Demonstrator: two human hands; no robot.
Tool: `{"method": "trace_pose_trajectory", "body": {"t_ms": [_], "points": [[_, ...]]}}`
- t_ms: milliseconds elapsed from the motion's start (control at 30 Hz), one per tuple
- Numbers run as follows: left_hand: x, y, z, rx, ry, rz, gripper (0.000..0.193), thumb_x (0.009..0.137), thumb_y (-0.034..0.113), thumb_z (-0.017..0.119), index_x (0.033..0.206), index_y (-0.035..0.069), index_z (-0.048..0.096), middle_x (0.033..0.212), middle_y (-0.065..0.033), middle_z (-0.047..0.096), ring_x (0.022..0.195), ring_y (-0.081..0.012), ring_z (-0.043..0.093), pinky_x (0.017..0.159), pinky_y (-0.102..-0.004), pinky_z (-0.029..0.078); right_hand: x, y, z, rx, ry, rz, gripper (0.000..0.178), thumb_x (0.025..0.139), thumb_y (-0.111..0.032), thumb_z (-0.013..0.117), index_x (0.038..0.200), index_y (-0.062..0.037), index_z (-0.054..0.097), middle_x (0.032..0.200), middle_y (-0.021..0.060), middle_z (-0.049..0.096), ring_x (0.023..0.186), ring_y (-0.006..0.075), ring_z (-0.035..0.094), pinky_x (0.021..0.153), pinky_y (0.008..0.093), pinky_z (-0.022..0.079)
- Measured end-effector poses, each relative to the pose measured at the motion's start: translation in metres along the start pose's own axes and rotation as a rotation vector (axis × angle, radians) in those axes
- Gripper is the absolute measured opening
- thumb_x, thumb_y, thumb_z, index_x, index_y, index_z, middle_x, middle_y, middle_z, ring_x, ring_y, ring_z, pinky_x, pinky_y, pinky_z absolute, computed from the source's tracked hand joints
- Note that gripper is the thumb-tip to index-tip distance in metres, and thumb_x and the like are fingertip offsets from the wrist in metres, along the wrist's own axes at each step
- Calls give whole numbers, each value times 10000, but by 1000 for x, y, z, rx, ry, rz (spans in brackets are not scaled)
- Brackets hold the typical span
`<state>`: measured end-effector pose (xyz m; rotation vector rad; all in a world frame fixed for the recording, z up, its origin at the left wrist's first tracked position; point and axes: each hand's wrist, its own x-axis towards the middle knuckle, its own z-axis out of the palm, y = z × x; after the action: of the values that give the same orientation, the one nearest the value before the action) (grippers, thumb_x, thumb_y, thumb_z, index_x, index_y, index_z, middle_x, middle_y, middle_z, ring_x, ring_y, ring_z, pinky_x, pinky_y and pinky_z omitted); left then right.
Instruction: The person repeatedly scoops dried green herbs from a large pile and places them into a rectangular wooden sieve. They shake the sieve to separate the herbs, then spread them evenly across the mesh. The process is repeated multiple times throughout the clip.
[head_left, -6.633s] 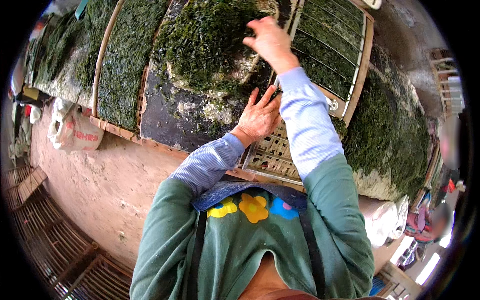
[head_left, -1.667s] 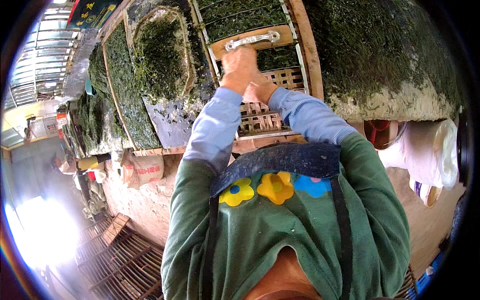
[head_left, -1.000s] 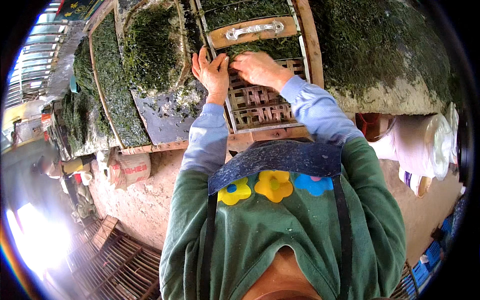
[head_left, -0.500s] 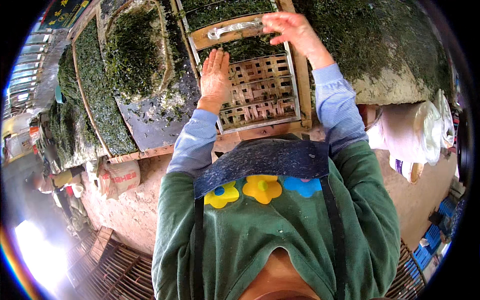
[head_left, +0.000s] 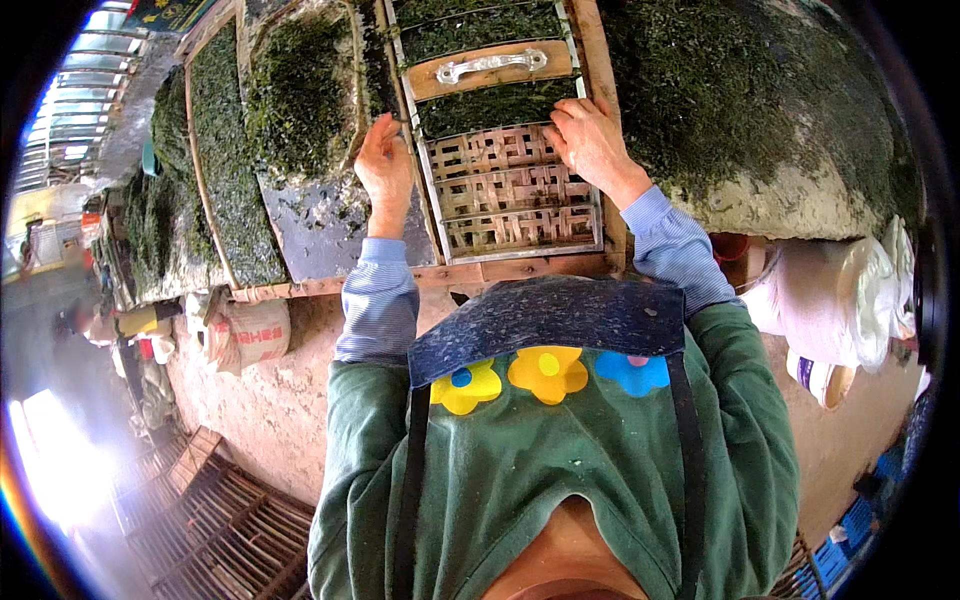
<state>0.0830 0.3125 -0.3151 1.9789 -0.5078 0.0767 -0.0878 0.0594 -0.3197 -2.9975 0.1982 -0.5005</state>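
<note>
In front of me lies a long metal-edged frame over a woven slatted bamboo mat. Dark green leafy shreds form a band across the mat. Just beyond that band, a wooden board with a shiny metal handle lies across the frame, touched by neither hand. My right hand is at the frame's right side, bent fingers apart over the band's right end. Left of the frame, my left hand is raised with loosely curled fingers; nothing shows in them.
A heap of green shreds sits on a dark board at left. More shreds cover the pale surface at right. A wooden edge runs along the front. Sacks and a white plastic-wrapped bundle stand below.
My right hand has come nearer, from beside the handle to the shreds' right end. My left hand has lifted off the frame's left part and shifted left. The view has shifted slightly.
</note>
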Motion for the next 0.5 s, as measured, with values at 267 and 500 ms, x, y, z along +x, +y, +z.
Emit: {"method": "trace_pose_trajectory", "body": {"t_ms": [267, 500], "points": [[-46, 28, 16, 1062, -249, 271, 513, 864, 255, 529, 1335, 85, 415, 1420, -55, 334, 1387, -283, 143, 1099, -463, 151, 49, -56, 15, 99, -124, -356, 428, 947, -301, 434, 1280, -31, 444, 1363, 93, 402, 1299, 245, 333, 1092, 408, 274], [-31, 28, 13, 1190, -328, 408, 454, 843, 211, 545, 1279, 104, 474, 1405, -50, 347, 1370, -274, 193, 1088, -499, 161, 61, -57, 20, 153, -241, -353, 414, 903, -319, 503, 1155, 8, 529, 1295, 147, 457, 1257, 270, 390, 1063, 496, 263]]}}
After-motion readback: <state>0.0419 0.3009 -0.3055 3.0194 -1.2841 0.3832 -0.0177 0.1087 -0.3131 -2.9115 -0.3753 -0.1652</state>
